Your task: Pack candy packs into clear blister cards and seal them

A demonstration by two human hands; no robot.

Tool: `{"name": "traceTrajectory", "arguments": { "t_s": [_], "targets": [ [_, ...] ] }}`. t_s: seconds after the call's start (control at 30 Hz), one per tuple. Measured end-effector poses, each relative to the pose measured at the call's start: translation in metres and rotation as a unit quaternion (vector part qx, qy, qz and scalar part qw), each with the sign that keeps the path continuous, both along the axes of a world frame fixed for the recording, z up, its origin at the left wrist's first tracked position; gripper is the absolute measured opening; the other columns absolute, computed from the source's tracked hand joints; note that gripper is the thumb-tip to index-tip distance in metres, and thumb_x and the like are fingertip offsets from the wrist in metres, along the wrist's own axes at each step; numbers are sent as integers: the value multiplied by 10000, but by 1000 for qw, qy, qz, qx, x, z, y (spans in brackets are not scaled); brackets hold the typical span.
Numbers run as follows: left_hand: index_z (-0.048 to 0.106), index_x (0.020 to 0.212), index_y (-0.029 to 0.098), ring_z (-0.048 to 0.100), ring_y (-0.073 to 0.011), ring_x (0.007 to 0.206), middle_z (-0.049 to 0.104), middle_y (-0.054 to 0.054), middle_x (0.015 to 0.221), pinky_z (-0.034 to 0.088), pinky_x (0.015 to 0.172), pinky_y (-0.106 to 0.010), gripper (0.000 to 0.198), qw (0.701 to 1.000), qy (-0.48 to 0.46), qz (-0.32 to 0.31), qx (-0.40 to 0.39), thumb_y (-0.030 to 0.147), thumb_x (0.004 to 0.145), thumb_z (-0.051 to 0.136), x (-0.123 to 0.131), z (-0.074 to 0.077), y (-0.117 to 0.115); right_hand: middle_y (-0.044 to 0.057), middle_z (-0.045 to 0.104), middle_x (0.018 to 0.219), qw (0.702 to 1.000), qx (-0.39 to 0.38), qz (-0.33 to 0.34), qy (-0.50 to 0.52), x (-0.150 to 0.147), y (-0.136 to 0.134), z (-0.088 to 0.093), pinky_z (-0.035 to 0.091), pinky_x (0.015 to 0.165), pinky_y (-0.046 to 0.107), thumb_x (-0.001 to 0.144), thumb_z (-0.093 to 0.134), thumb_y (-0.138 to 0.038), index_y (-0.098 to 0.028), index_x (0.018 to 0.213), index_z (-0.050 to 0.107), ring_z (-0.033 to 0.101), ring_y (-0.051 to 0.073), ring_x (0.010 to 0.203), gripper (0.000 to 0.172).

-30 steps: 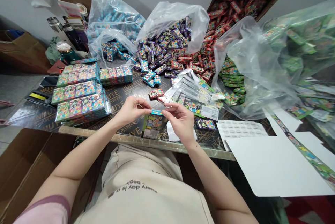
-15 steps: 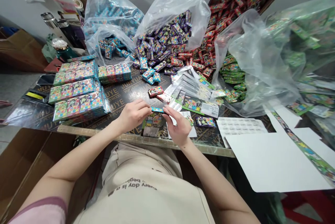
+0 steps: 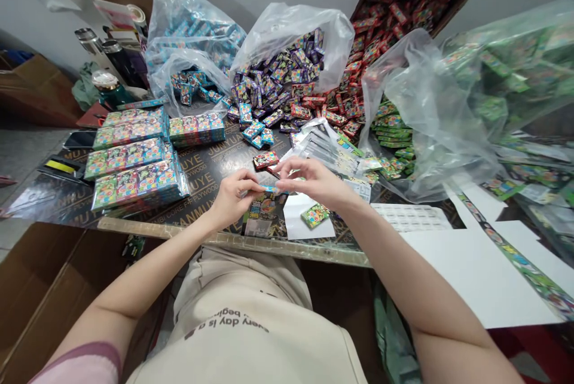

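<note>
Near the table's front edge, my left hand (image 3: 234,197) pinches the left end of a small blue box (image 3: 269,189). My right hand (image 3: 309,179) is at the box's right end, its fingers bent over a dark box; its exact hold is partly hidden. Under the blue box lies a clear printed bag (image 3: 264,212). A red box (image 3: 265,160) rests just behind my hands. To the right, a green box (image 3: 315,215) lies on white paper (image 3: 293,231). Fanned printed bags (image 3: 325,146) lie behind my right hand.
Wrapped multi-colour packs (image 3: 134,180) are stacked at the left. Plastic bags spill blue boxes (image 3: 186,91), purple boxes (image 3: 255,88) and green boxes (image 3: 392,127); red boxes (image 3: 359,73) pour from a carton. White card (image 3: 452,276) overhangs the front right edge.
My right hand has swung over the table from the right, its forearm now covering the purple box there. The green box on the paper has come into view. My left hand has barely moved.
</note>
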State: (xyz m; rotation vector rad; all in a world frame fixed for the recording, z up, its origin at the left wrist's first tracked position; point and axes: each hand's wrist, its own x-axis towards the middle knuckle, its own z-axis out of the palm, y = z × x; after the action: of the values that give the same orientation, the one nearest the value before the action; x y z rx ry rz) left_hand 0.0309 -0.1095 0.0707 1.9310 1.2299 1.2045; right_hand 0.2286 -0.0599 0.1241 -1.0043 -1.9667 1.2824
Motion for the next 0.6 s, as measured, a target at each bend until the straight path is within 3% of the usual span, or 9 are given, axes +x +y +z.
{"name": "traceTrajectory", "arguments": {
  "t_s": [0.07, 0.17, 0.33, 0.6],
  "targets": [
    [731, 706, 213, 587, -160, 716, 633, -38, 762, 448, 689, -289, 74, 999, -32, 16, -14, 223, 757, 678, 1, 1, 0, -6, 608, 655, 994, -59, 84, -31, -8, 8, 3, 419, 560, 223, 660, 732, -464, -180, 603, 610, 545, 124, 637, 314],
    [715, 648, 210, 593, -164, 704, 645, -38, 749, 450, 685, -296, 77, 998, -56, 30, -27, 224, 724, 712, 2, 3, 0, -39, 551, 540, 987, -85, 122, -58, -16, 15, -1, 339, 470, 195, 632, 754, -448, -172, 578, 612, 454, 77, 502, 314],
    [710, 627, 211, 595, -171, 713, 645, -41, 737, 452, 690, -304, 81, 996, -72, 35, -34, 219, 708, 714, 3, 2, -2, -68, 464, 472, 987, -105, 113, -49, -19, 19, -9, 243, 416, 190, 618, 753, -463, -178, 560, 577, 349, 54, 445, 340],
    [700, 639, 202, 599, -168, 713, 640, -44, 748, 451, 694, -302, 80, 997, -68, 32, -17, 193, 718, 692, 3, 1, -2, -63, 489, 480, 990, -118, 74, -21, -19, 18, -23, 266, 437, 200, 606, 758, -433, -172, 557, 565, 367, 56, 450, 329]
  ]
}}
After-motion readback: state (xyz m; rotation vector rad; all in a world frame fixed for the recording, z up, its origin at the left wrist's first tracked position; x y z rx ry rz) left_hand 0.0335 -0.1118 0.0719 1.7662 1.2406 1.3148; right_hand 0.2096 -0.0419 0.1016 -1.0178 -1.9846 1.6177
